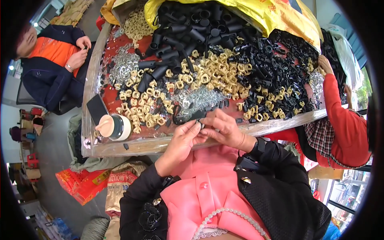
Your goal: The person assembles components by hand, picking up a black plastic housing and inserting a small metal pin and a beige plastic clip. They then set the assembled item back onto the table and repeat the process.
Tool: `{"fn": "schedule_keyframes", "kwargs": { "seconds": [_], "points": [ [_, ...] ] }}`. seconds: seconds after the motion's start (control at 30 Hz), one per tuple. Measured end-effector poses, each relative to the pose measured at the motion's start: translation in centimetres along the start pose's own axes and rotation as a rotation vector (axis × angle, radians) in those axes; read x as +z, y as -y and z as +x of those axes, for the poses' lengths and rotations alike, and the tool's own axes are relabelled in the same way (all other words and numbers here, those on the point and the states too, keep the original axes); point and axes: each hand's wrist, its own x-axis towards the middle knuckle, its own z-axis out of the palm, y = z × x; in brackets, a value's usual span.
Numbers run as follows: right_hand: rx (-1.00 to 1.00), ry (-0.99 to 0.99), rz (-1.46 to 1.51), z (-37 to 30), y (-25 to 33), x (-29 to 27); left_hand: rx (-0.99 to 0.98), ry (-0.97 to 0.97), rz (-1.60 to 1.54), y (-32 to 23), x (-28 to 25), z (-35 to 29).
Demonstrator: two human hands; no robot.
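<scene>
Left hand (182, 142) and right hand (224, 129) — both grips pinched on one small black part (199, 125).

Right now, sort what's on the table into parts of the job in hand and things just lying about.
In hand:
left hand and right hand pinching a small black part
beige plastic rings
black tubes
metal clips

Lying about:
lidded cup
phone
yellow sack

One lidded cup (116, 127), one phone (97, 108) — two co-workers; loose parts uncountable.
</scene>
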Motion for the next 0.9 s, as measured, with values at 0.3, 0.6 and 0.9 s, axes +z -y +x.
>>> {"fn": "schedule_keyframes", "kwargs": {
  "seconds": [0.3, 0.6, 0.9],
  "points": [
    [0.032, 0.003, -0.402, 6.8, -3.8, -5.5, 0.100, -0.034, 0.064, -0.5, -2.8, -1.2],
    [0.082, 0.013, -0.997, 14.0, -14.1, -8.9, 0.093, -0.086, -0.005, -0.9, -4.0, -2.0],
    [0.202, 0.145, -1.243, 13.0, -12.4, -10.2, 0.119, -0.122, 0.020, -1.3, -4.2, -2.7]
  ]
}}
